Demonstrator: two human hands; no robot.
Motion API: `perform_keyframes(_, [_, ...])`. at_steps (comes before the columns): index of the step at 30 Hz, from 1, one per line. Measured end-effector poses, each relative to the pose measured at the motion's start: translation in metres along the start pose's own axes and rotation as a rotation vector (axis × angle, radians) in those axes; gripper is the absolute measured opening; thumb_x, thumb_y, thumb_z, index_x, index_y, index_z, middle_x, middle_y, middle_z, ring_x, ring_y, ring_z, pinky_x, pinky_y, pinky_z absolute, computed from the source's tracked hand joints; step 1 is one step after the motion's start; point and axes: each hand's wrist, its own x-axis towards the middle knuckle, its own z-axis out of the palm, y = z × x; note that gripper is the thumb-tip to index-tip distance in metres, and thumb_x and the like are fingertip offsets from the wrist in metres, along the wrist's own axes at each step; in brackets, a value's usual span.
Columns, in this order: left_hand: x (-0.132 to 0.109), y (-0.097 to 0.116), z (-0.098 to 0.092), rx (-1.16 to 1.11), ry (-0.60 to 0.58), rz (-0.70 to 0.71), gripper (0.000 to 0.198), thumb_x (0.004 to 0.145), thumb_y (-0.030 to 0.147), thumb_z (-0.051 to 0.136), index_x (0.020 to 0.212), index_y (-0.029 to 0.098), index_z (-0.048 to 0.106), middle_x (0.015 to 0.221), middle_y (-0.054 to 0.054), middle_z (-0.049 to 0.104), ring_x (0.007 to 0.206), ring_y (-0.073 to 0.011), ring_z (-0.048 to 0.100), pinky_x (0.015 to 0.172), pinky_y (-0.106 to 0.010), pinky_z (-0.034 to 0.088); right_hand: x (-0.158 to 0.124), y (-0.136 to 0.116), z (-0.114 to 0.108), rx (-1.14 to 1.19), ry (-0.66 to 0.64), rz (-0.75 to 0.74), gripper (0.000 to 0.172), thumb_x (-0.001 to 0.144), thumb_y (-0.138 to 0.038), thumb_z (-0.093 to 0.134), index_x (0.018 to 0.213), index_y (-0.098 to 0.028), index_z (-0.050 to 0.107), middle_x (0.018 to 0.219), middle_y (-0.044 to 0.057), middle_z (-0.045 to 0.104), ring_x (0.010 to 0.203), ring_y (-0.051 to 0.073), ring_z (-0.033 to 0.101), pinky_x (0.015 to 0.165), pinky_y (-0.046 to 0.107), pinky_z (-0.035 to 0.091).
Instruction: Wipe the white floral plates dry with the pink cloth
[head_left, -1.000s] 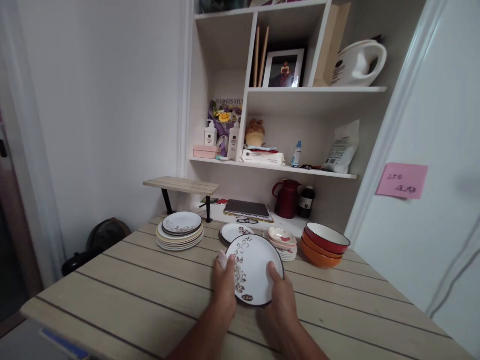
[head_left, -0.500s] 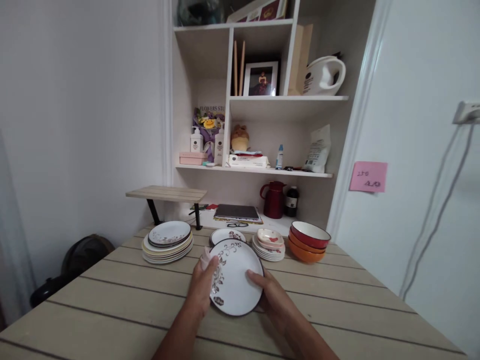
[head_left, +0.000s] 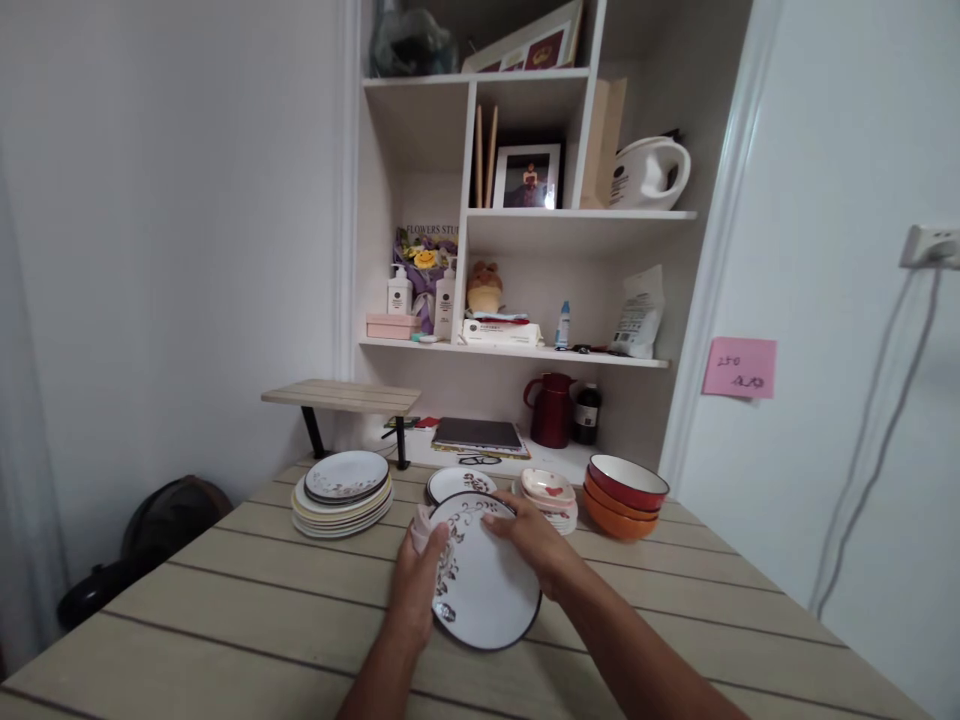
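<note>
A white plate (head_left: 491, 585) with a dark rim and brown floral pattern is held up, tilted, above the table. My left hand (head_left: 417, 580) grips its left edge, thumb on the face, with a pale pink cloth (head_left: 421, 524) bunched between fingers and rim. My right hand (head_left: 529, 540) is closed on the upper right rim, thumb on the face and the other fingers partly hidden. Just behind stands a small stack of similar plates (head_left: 454, 484), partly covered by the held plate. To the left is a taller stack of plates (head_left: 345, 476).
Small heart-patterned dishes (head_left: 546, 487) sit on a stack of small plates, right of centre. Nested red and orange bowls (head_left: 624, 500) stand farther right. A raised wooden stand (head_left: 341, 396) is at the back left. A laptop (head_left: 480, 433) and red jug (head_left: 551, 412) lie behind.
My right hand has slid up along the plate's rim from the right side to the upper right. The camera view has tilted upward slightly.
</note>
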Motion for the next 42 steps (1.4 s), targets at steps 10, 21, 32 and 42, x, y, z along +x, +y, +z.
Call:
perform_keyframes(10, [0.001,-0.010,0.005,-0.098,0.114,-0.046,0.056,0.066,0.045,0.075,0.110,0.017,0.056,0.082,-0.008,0.074,0.070,-0.0207,0.070,0.066,-0.032,0.056,0.001,0.047,0.020,0.415,0.363,-0.131,0.079,0.059,-0.037,0.074,0.131,-0.018,0.048,0.091,0.005,0.072,0.071,0.021,0.066,0.067,0.033,0.054])
perform_keyframes(21, [-0.011,-0.011,0.021,-0.185,0.057,-0.148,0.046,0.072,0.033,0.072,0.113,0.020,0.056,0.098,-0.010,0.073,0.083,-0.0218,0.070,0.076,-0.035,0.057,0.002,0.071,0.026,0.621,0.416,-0.183,0.078,0.067,-0.041,0.072,0.137,-0.024,0.040,0.110,0.006,0.069,0.088,0.020,0.067,0.076,0.031,0.055])
perform_keyframes(32, [-0.012,0.017,0.004,0.216,-0.130,-0.010,0.056,0.063,0.038,0.078,0.110,0.012,0.063,0.104,-0.014,0.071,0.095,-0.0262,0.067,0.082,-0.034,0.054,-0.013,0.049,-0.022,0.461,-0.041,-0.015,0.055,0.066,-0.027,0.075,0.116,-0.016,0.058,0.087,0.009,0.074,0.068,0.020,0.067,0.066,0.033,0.053])
perform_keyframes(42, [-0.016,0.009,0.014,0.119,-0.066,0.028,0.064,0.060,0.038,0.080,0.116,0.015,0.060,0.110,-0.013,0.070,0.098,-0.0253,0.066,0.084,-0.033,0.052,-0.008,0.053,-0.014,0.362,0.208,-0.239,0.055,0.061,-0.037,0.078,0.108,-0.015,0.063,0.077,0.004,0.071,0.069,0.020,0.064,0.065,0.031,0.051])
